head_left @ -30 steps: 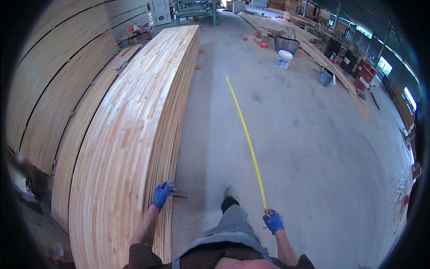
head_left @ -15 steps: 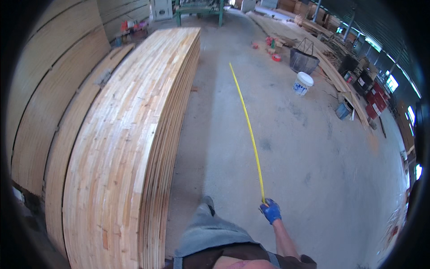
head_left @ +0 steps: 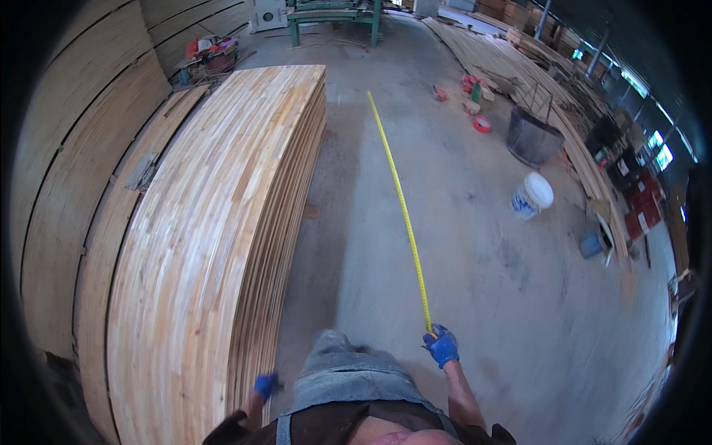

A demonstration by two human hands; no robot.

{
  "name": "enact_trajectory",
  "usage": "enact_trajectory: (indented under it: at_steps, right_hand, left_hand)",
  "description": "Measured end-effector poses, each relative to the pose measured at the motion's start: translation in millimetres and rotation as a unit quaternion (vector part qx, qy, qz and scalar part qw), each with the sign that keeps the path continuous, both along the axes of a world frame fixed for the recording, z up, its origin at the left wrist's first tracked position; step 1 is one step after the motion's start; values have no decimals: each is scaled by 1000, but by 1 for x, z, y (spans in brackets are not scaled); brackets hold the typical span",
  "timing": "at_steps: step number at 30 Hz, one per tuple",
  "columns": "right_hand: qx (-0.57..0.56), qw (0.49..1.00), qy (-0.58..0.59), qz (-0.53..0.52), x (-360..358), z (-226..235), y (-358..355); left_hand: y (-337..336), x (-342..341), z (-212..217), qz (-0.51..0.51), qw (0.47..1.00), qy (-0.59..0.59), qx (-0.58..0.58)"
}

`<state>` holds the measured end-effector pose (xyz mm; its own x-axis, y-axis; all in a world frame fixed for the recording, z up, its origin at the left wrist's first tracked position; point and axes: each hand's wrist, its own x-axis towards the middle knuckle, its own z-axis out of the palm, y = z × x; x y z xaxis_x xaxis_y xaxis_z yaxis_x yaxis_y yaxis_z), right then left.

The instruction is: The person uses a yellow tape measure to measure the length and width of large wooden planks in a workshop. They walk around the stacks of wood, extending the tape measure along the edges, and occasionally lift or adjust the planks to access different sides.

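The board stack [head_left: 200, 222] at 9 o'clock presents smooth, glossy wood above rougher, matt edges; the measuring tape [head_left: 406, 216], from 12 to 5 o'clock, is smooth-faced; the floor [head_left: 512, 319] at 4 o'clock is matt concrete, the bucket [head_left: 537, 191] at 3 o'clock smooth plastic, and the grey workwear [head_left: 354, 384] at 6 o'clock matt cloth.

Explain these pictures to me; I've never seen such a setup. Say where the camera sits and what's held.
There is no machine here, just a person's hands in blue gloves. A wide fisheye camera worn on the head looks down, so straight edges bend. The right hand holds the near end of a yellow measuring tape, which stretches away ahead. The left hand is blurred beside a tall stack of wooden boards; whether it holds anything is unclear. On the floor to the right stand a white bucket and a dark tub.
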<state>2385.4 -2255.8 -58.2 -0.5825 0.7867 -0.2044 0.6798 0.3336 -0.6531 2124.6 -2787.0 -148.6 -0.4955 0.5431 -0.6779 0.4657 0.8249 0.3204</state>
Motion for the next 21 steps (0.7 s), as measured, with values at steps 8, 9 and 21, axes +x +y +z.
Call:
enact_trajectory:
  at_steps: [8, 9, 21]
  right_hand:
    - [77, 994, 26, 77, -350, 0, 324]
    - [68, 994, 30, 81, -384, 4, 355]
    - [49, 980, 53, 184, -830, 26, 758]
  left_hand:
    - [247, -197, -56, 235, 954, -167, -78]
    - [296, -254, -80, 79, 991, -95, -50]
    - [907, -851, 65, 443, 772, -235, 389]
